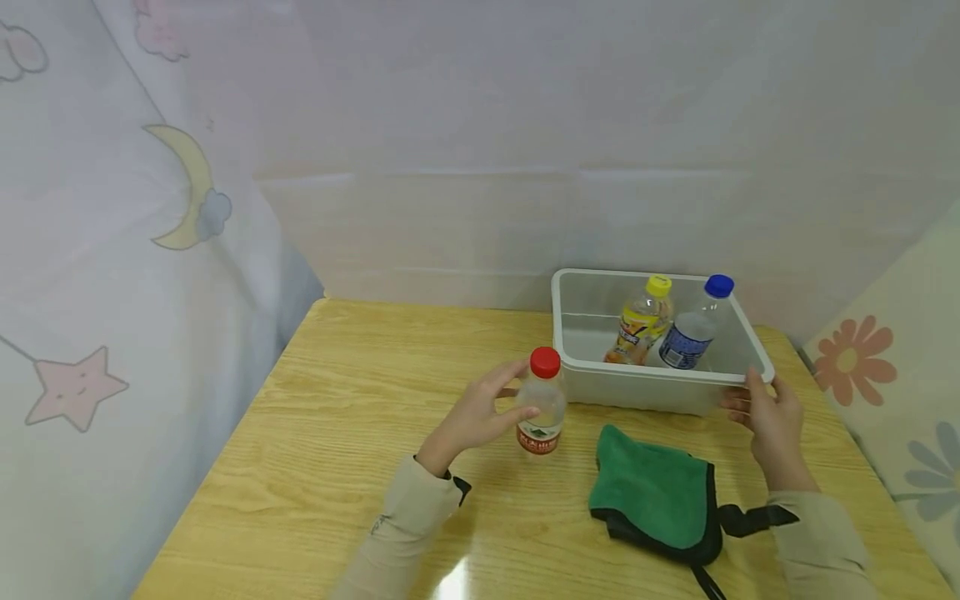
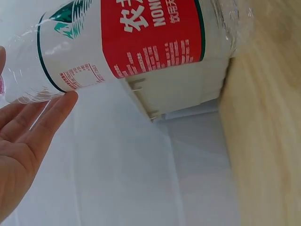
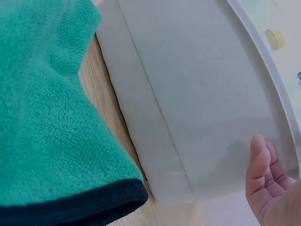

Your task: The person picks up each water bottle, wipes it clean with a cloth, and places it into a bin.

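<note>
In the head view my left hand grips a clear plastic water bottle with a red cap, thumb at the front and fingers behind. The bottle stands upright, close in front of a white plastic bin. Its red and white label fills the top of the left wrist view, with fingertips at the label's edge. My right hand holds the bin's front right corner, its fingers bent under the rim against the outer wall.
Inside the bin lean a yellow-capped drink bottle and a blue-capped bottle. A green cloth with black edging lies before the bin, near my right sleeve. Pale printed curtains hang behind and beside the wooden table.
</note>
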Demonstrator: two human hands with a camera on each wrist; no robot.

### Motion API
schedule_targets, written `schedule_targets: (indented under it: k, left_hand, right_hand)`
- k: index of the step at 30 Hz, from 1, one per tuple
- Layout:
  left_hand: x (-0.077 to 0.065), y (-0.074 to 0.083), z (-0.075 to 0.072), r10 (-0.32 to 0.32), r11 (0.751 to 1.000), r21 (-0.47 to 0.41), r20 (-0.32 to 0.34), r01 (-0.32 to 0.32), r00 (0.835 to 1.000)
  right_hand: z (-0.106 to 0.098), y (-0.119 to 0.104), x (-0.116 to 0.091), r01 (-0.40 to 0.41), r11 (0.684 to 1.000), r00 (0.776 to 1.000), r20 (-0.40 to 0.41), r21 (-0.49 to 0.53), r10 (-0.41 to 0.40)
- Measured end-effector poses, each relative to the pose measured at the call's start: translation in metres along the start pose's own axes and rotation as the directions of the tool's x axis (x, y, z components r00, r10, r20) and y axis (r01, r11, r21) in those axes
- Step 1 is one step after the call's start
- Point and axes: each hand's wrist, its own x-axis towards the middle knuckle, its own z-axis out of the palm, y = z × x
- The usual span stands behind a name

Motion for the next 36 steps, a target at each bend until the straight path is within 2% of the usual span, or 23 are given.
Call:
schedule_targets:
  k: [5, 8, 13, 16, 23, 30, 36]
  left_hand:
    - [0.015, 0.01, -0.011, 0.065, 0.998, 0.001, -0.032, -0.065, 0.997]
    - [0.025, 0.016, -0.018, 0.093, 0.996, 0.002, -0.045, -0.093, 0.995]
    - [0.043, 0.026, -0.028, 0.131, 0.991, 0.011, -0.032, -0.13, 0.991]
    - [0.054, 0.032, -0.034, 0.142, 0.99, 0.017, -0.025, -0.142, 0.99]
    - [0.078, 0.037, -0.042, 0.173, 0.985, 0.03, -0.039, -0.172, 0.984]
    - [0.097, 0.043, -0.045, 0.172, 0.983, 0.066, -0.018, -0.17, 0.985]
    - [0.114, 0.051, -0.048, 0.167, 0.98, 0.106, -0.004, -0.166, 0.986]
  right_hand:
    - [0.026, -0.027, -0.028, 0.028, 0.999, 1.0, -0.002, 0.017, -0.028]
    - [0.04, -0.043, -0.047, 0.029, 0.996, 0.999, 0.02, 0.083, -0.031]
    - [0.048, -0.052, -0.057, 0.004, 0.993, 1.0, 0.029, 0.118, -0.007]
    - [0.042, -0.044, -0.051, 0.011, 0.996, 1.0, 0.016, 0.092, -0.013]
    - [-0.014, 0.043, 0.03, 0.118, 0.986, 0.993, 0.002, 0.116, -0.119]
    - [-0.013, 0.042, 0.029, 0.151, 0.983, 0.988, 0.017, 0.102, -0.154]
    - [-0.015, 0.046, 0.032, 0.155, 0.985, 0.988, -0.023, 0.081, -0.154]
